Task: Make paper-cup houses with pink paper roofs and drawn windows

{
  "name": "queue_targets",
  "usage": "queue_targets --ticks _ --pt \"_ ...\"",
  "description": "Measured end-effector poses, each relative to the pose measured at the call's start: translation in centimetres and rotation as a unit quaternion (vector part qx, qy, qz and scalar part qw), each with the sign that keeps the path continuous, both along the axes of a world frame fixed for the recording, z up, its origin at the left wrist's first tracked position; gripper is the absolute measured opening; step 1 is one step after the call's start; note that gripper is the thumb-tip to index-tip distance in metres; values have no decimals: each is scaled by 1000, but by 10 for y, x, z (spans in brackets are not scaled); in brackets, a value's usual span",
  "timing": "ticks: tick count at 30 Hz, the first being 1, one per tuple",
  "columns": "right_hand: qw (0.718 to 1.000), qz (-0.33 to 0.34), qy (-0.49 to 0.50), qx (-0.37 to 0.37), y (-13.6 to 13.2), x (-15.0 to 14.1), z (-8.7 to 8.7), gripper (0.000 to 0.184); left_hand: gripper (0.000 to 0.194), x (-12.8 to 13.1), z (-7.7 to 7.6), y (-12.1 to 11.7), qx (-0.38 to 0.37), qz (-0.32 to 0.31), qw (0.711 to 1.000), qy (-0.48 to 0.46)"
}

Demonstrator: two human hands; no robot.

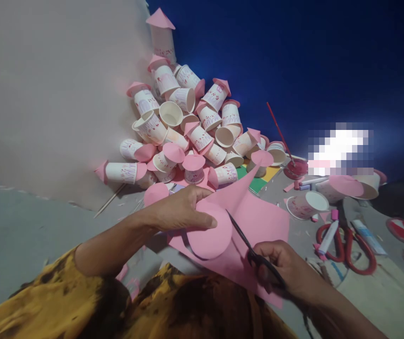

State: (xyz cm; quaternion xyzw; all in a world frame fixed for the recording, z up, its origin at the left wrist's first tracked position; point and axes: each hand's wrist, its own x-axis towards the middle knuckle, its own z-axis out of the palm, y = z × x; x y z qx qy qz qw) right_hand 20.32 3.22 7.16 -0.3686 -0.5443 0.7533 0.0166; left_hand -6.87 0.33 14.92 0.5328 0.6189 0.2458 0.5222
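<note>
My left hand (182, 207) pinches a pink paper disc (212, 240), thumb on top, together with a larger pink paper sheet (267, 221) behind it. A corner of that sheet curls up toward the pile of cups. In my right hand (286, 270) are dark-handled scissors (241, 233), with fingers wrapped round the handles. The blades point up and left, and their tip lies at the disc's right edge, against the sheet. Whether the disc is still joined to the sheet I cannot tell. My left fingertips are hidden under the paper.
Decorated paper cups (202, 136), many with pink paper cone tops, are heaped in front. On the right lie red-handled scissors (360, 254), a glue tube (367, 235), a loose cup (308, 205) and a red dish (296, 168). Thin sticks (110, 200) lie left of my left arm.
</note>
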Motion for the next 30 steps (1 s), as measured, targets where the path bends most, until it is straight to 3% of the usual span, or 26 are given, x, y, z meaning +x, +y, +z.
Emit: queue_targets --ticks 11,30 --pt "999 4 -13 29 -1 4 -4 15 24 -3 0 8 -9 -42 999 24" --pt "999 16 -16 39 -1 4 -3 11 21 -4 4 15 -17 -124 992 17"
